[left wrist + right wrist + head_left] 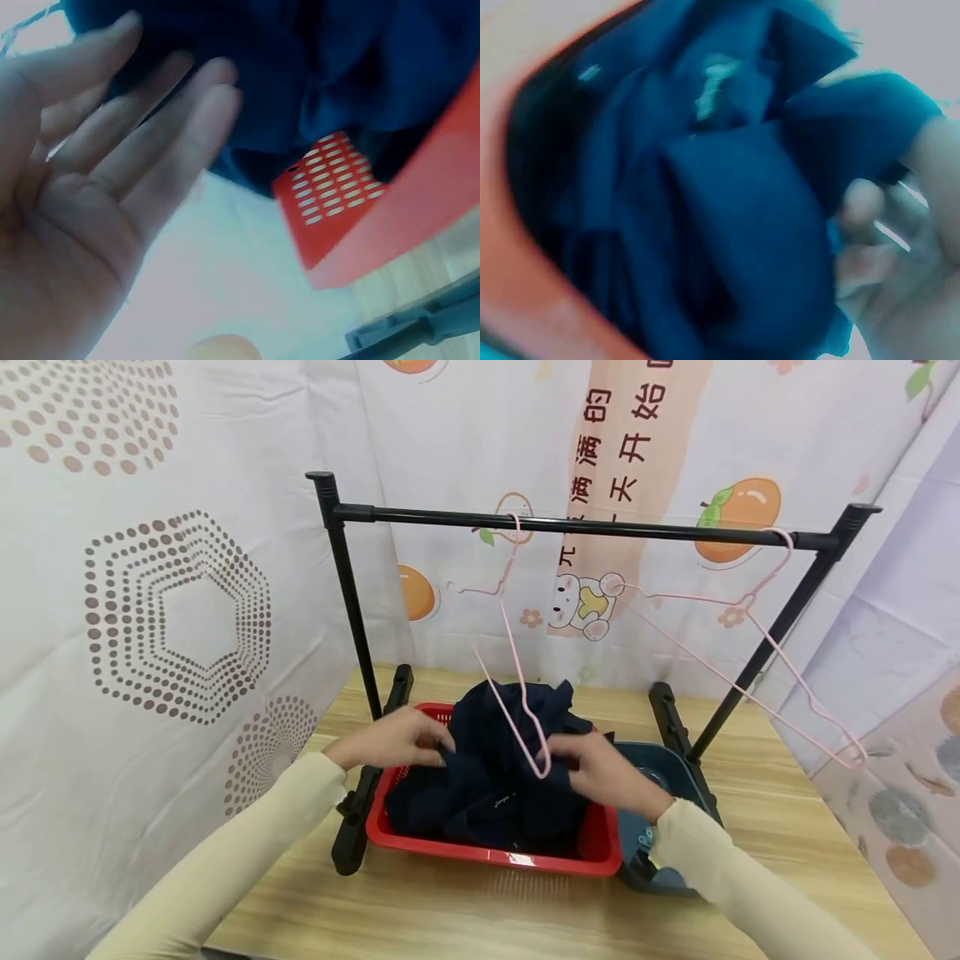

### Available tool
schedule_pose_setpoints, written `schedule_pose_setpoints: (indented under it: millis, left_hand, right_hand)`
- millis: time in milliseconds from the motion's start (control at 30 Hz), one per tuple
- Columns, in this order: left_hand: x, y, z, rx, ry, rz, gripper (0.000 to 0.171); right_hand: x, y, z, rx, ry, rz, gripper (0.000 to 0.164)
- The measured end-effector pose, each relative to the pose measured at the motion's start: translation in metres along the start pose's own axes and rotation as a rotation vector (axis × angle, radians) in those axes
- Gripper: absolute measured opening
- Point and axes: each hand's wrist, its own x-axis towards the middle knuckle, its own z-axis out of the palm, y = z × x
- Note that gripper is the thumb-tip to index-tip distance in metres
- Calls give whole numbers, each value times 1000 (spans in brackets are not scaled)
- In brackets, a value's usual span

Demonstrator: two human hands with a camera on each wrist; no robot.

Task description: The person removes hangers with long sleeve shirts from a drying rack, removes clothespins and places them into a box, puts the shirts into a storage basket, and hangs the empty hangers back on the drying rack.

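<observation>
A dark navy garment (487,802) with small light lettering lies bunched in a red plastic basket (480,853). My left hand (397,739) is at the garment's left side; in the left wrist view its fingers (214,112) are nearly straight, against or just in front of the cloth, with the thumb apart. On the other side, my right hand (607,768) grips a raised fold of the garment, its fingers curled at the cloth's edge in the right wrist view. A pink hanger (517,668) dangles from the rack in front of the garment, partly overlapping the right fingertips in the head view.
A black garment rack with a horizontal bar (585,526) stands over the basket. Another pink hanger (742,602) hangs at its right end. A dark blue bin (663,760) with small items sits right of the basket on the wooden table (765,793). Printed curtains (450,460) surround the table.
</observation>
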Motion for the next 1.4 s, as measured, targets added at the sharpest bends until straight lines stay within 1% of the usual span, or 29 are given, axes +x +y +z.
schedule_pose_setpoints:
  millis: [33, 100, 133, 233, 300, 367, 400, 467, 500, 533, 567, 633, 700, 733, 767, 800, 833, 900, 933, 967, 1000, 1033, 1067, 1100, 1167, 1233, 1300, 1367, 1400]
  left_hand:
    - [-2, 0, 5, 19, -46, 14, 18]
    - [-5, 1, 15, 21, -140, 18, 22]
    - [-6, 1, 19, 23, -187, 11, 23]
    - [-7, 2, 30, 37, -314, -26, 21]
    - [-7, 5, 36, 69, -387, -43, 16]
    - [-6, 7, 41, 118, -453, -47, 14]
    - [-6, 8, 42, 140, -479, -48, 16]
    - [-4, 9, 45, 166, -530, -45, 25]
    - [-4, 8, 46, 171, -542, -36, 28]
    - [-3, 7, 46, 162, -543, -30, 30]
    - [-2, 6, 44, 138, -528, -21, 31]
    - [-1, 2, 39, 57, -467, -12, 25]
    - [1, -3, 31, -39, -381, -5, 19]
    - [2, -5, 26, -86, -334, -11, 19]
    - [4, -7, 21, -125, -284, -20, 22]
    - [5, -9, 16, -157, -231, -37, 27]
    - [7, -11, 11, -177, -177, -59, 28]
    - [13, -14, 3, -185, -61, -113, 32]
    - [16, -15, 0, -179, -5, -147, 35]
    - [19, -15, -3, -180, 40, -183, 39]
    - [23, -16, -5, -184, 76, -216, 43]
    - [27, -16, -6, -180, 101, -237, 47]
    - [31, -16, -7, -166, 116, -259, 51]
    - [34, -14, -7, -177, 119, -274, 54]
    - [40, -12, -7, -206, 98, -288, 62]
    - [46, -14, -5, -236, 58, -295, 69]
    - [51, -17, -2, -277, 8, -312, 74]
    - [57, -25, 2, -235, -38, -322, 75]
    - [61, -30, 4, -203, -59, -327, 73]
  right_hand:
    - [-2, 0, 6, -60, -53, -51, 41]
    - [-6, 1, 18, -161, -156, -109, 42]
    - [-7, 1, 24, -198, -200, -120, 42]
    - [-10, 4, 39, -267, -300, -90, 35]
    - [-12, 5, 46, -287, -338, -63, 34]
    - [-13, 5, 48, -282, -366, -34, 38]
    - [-13, 5, 49, -273, -379, -26, 41]
    - [-14, 5, 48, -247, -405, -23, 47]
    - [-14, 5, 46, -230, -414, -29, 49]
    - [-14, 5, 44, -205, -418, -43, 51]
    - [-14, 5, 41, -180, -414, -62, 52]
    - [-12, 6, 32, -134, -381, -111, 55]
    - [-10, 6, 21, -104, -303, -145, 54]
    - [-8, 6, 15, -96, -248, -148, 54]
    - [-6, 7, 9, -96, -180, -132, 53]
    - [-4, 7, 4, -102, -99, -102, 52]
    - [-2, 8, -2, -110, -11, -50, 50]
    - [3, 11, -11, -126, 160, 80, 42]
    - [6, 14, -15, -142, 229, 144, 37]
    - [9, 18, -18, -167, 278, 206, 31]
    - [12, 23, -21, -194, 304, 262, 27]
    - [15, 28, -23, -221, 301, 315, 25]
    - [17, 34, -24, -240, 281, 354, 29]
    - [20, 40, -25, -245, 241, 388, 37]
    - [24, 52, -24, -239, 159, 442, 51]
    - [28, 59, -22, -215, 97, 474, 56]
    - [33, 63, -20, -235, 67, 448, 52]
    - [38, 61, -19, -287, 57, 402, 42]
    - [40, 60, -19, -320, 53, 381, 37]
